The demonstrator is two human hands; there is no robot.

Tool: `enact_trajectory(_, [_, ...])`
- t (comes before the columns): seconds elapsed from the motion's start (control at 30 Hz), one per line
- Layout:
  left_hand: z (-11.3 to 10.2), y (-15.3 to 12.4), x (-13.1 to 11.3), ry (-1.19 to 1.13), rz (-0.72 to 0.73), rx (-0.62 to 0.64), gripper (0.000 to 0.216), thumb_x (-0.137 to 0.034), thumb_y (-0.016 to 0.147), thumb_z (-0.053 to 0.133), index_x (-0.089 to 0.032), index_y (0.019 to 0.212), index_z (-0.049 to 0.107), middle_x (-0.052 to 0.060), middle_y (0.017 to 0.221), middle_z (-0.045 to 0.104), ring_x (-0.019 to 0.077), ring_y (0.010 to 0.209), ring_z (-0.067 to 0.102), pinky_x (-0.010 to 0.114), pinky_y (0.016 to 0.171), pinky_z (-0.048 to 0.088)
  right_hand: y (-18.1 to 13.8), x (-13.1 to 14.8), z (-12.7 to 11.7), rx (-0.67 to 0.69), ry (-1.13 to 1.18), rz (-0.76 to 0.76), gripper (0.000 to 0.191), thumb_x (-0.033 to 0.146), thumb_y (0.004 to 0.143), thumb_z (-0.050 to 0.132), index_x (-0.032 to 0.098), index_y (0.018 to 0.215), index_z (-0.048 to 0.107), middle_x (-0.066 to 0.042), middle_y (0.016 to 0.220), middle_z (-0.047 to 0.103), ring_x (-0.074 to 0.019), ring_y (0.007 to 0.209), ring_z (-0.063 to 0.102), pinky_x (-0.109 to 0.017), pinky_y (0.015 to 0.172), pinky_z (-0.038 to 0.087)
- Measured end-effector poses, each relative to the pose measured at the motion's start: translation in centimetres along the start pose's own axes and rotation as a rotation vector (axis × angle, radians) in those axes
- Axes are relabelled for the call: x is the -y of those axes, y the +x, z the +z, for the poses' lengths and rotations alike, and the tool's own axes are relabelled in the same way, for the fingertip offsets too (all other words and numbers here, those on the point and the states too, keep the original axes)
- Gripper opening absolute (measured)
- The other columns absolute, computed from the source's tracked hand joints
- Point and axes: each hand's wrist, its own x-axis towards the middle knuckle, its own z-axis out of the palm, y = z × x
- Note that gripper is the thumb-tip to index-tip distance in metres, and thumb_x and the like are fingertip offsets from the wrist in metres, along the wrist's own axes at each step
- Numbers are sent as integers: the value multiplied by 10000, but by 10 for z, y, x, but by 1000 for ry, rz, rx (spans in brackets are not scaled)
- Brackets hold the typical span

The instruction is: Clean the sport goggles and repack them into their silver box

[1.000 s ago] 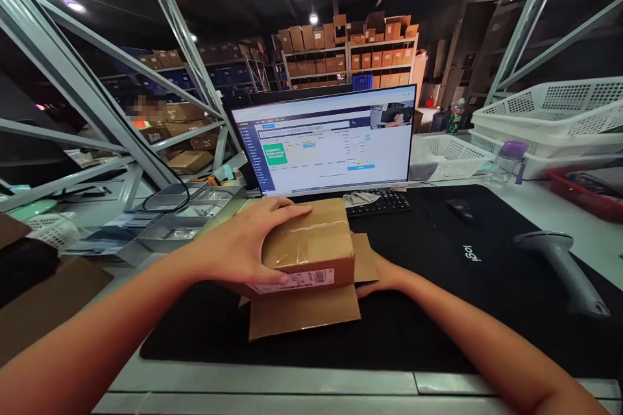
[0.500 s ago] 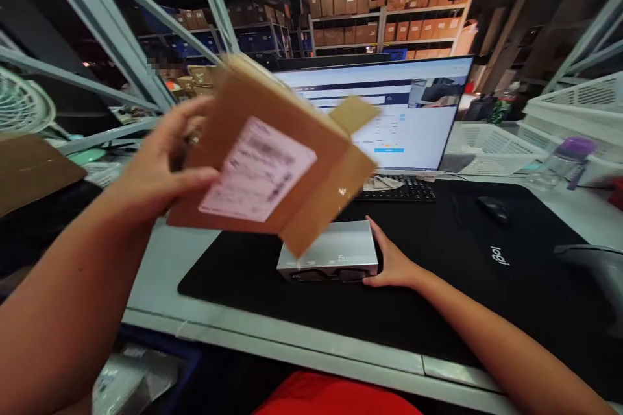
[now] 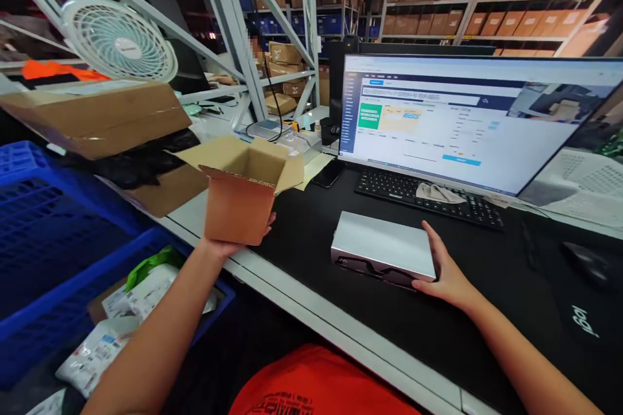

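Observation:
My left hand (image 3: 228, 245) grips a small open cardboard box (image 3: 241, 191) from below and holds it upright, flaps spread, above the desk's left edge. The box looks empty inside. A flat silver product box (image 3: 384, 246) lies on the black desk mat (image 3: 487, 298) in front of the keyboard. My right hand (image 3: 445, 272) rests on its right end, fingers wrapped over the top edge.
A monitor (image 3: 467, 117) and keyboard (image 3: 428, 194) stand behind the silver box, a mouse (image 3: 584, 262) at the far right. Blue crates (image 3: 58, 240) with bagged parcels (image 3: 141, 292) sit low on the left. A fan (image 3: 119, 39) and larger cartons (image 3: 102, 117) stand at left.
My left hand lifted the cardboard box off the silver box, swung it left and turned it opening-up. My right hand stayed on the silver box. My view turned left.

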Motion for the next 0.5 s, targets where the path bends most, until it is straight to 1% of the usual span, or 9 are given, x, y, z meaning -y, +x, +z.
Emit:
enact_trajectory(0.03, [-4,-1,6,-65,-84,4,623,-544,1013,146,-168,1220,599,98,1174,736,325,1121,700,501,836,610,0,3,0,-9,-20,6,1291,583,671,834,201,1619,45,-217,1621,290,-352,1491,342,-532,1232,235])
enact_trajectory(0.1, [-11,-3,10,-153,-100,-30,627,-568,997,171,-165,1240,585,115,1193,729,342,1110,701,493,816,613,-1,6,0,-24,-65,12,1284,594,668,824,193,1617,57,-214,1614,301,-371,1482,350,-537,1224,255])
enact_trajectory(0.17, [-18,-6,9,-225,-54,-66,619,-616,970,249,-181,1254,586,110,1194,729,362,1075,706,524,801,608,-2,7,-2,-33,-123,25,1263,602,676,810,200,1618,70,-203,1616,296,-390,1480,344,-546,1219,261])
enact_trajectory(0.23, [-30,-10,8,-294,31,-110,585,-626,955,302,-213,1251,592,97,1182,727,362,1042,708,569,788,601,-3,3,-5,-34,-189,34,1238,613,687,793,212,1619,84,-190,1615,298,-409,1479,336,-554,1215,262])
enact_trajectory(0.3, [-47,-13,11,-323,151,-196,617,-644,959,239,-216,1225,595,113,1153,717,345,1028,700,591,788,596,-3,-3,-9,-22,-254,25,1211,617,701,777,227,1619,91,-176,1611,306,-418,1478,331,-549,1209,276])
enact_trajectory(0.33, [-58,-15,16,-281,235,-287,656,-655,962,177,-210,1200,596,122,1120,711,330,1015,698,575,789,599,-2,-6,-10,-12,-279,14,1197,616,710,769,234,1619,91,-170,1609,311,-418,1479,329,-542,1206,286])
enact_trajectory(0.4, [-78,-17,29,-90,435,-540,734,-692,952,70,-210,1212,559,121,1114,681,299,1034,679,503,809,602,-2,-13,-13,6,-316,-6,1177,608,725,761,245,1620,88,-161,1607,315,-417,1479,329,-529,1201,301])
enact_trajectory(0.47, [-95,-21,44,162,612,-762,719,-705,953,59,-234,1345,435,117,1261,614,281,1159,624,446,865,583,-2,-17,-14,-1,-329,-13,1176,602,727,762,246,1623,87,-159,1607,313,-420,1477,330,-527,1200,302])
enact_trajectory(0.5, [-101,-23,50,288,683,-821,701,-709,959,89,-245,1422,338,122,1370,550,280,1248,571,443,917,562,-2,-18,-14,-17,-325,-12,1184,598,726,765,244,1625,82,-161,1606,315,-420,1475,334,-526,1202,299])
